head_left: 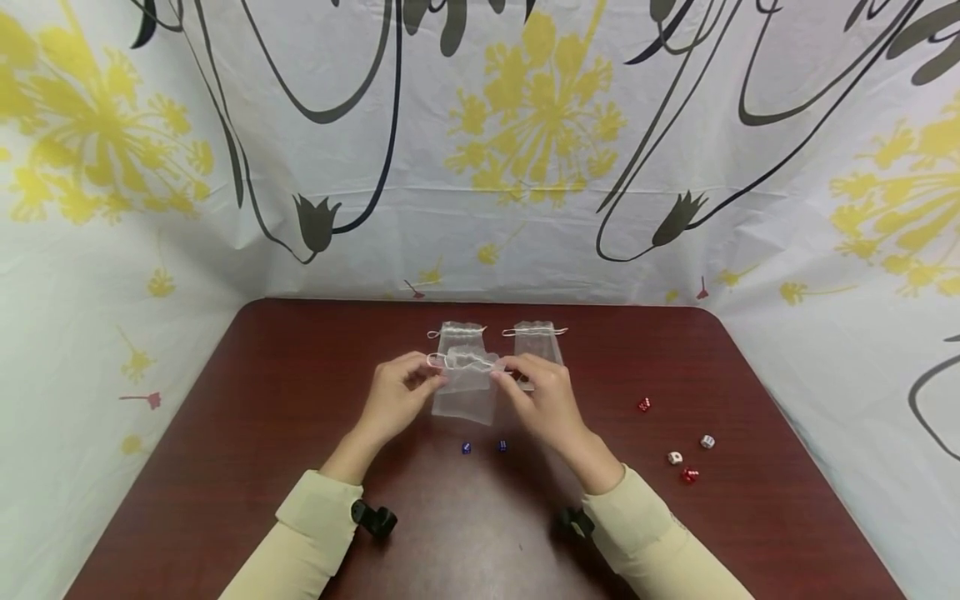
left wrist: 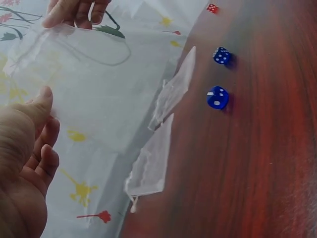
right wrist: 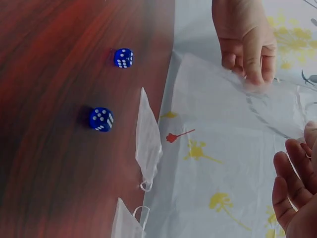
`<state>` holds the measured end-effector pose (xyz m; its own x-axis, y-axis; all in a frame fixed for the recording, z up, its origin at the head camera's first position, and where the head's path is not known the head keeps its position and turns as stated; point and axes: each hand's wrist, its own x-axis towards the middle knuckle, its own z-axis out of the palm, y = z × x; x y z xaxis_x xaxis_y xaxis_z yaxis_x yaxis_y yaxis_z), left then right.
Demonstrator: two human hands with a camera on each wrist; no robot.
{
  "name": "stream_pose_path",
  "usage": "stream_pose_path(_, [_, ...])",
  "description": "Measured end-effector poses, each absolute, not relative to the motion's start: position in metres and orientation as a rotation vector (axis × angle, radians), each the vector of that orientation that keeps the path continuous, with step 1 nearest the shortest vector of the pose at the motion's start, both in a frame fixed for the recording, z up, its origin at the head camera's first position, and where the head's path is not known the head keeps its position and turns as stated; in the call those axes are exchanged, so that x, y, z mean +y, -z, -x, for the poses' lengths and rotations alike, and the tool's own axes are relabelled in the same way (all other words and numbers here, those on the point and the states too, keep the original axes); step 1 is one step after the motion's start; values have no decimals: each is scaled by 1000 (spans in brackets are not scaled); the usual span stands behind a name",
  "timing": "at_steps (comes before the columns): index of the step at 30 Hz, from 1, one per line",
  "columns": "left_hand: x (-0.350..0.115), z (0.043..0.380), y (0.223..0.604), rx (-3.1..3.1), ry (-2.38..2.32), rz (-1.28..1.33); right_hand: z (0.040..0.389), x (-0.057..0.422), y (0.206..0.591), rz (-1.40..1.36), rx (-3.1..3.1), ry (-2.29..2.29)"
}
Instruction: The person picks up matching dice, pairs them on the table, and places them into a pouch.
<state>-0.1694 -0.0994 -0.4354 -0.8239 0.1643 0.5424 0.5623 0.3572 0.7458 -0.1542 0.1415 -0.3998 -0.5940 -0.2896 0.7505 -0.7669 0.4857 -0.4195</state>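
A sheer white drawstring pouch (head_left: 465, 402) is held up over the table between both hands, its gathered top toward the hands. My left hand (head_left: 401, 392) pinches one upper side of it between thumb and fingers. At the opposite side, my right hand (head_left: 546, 398) pinches the pouch near its cord. In the left wrist view the thin mesh (left wrist: 99, 84) is spread flat and see-through. Two more sheer pouches lie behind on the table, one at the left (head_left: 459, 333) and another at the right (head_left: 537, 337), partly covered by my right hand.
Two blue dice, one (head_left: 467, 448) left of the other (head_left: 502, 446), lie in front of the held pouch. Off to the right are two red dice (head_left: 690, 475) and two white dice (head_left: 675, 457). A patterned cloth (head_left: 480, 250) hangs behind the dark red table (head_left: 300, 433).
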Motion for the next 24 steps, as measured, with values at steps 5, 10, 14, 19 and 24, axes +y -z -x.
stream_pose_path(5, [-103, 164, 421, -2281, 1467, 646, 156, 144, 396, -878, -2123, -982])
stream_pose_path(10, [-106, 159, 401, -2242, 1467, 744, 158, 144, 395, -913, -2110, -959])
stream_pose_path(14, [-105, 158, 389, -2233, 1408, 824, 158, 144, 394, -937, -2106, -965])
stream_pose_path(19, [-104, 158, 384, -2227, 1427, 834, 159, 143, 393, -986, -2087, -986])
stream_pose_path(24, [-103, 156, 381, -2197, 1418, 874, 162, 141, 392, -1060, -2038, -1010])
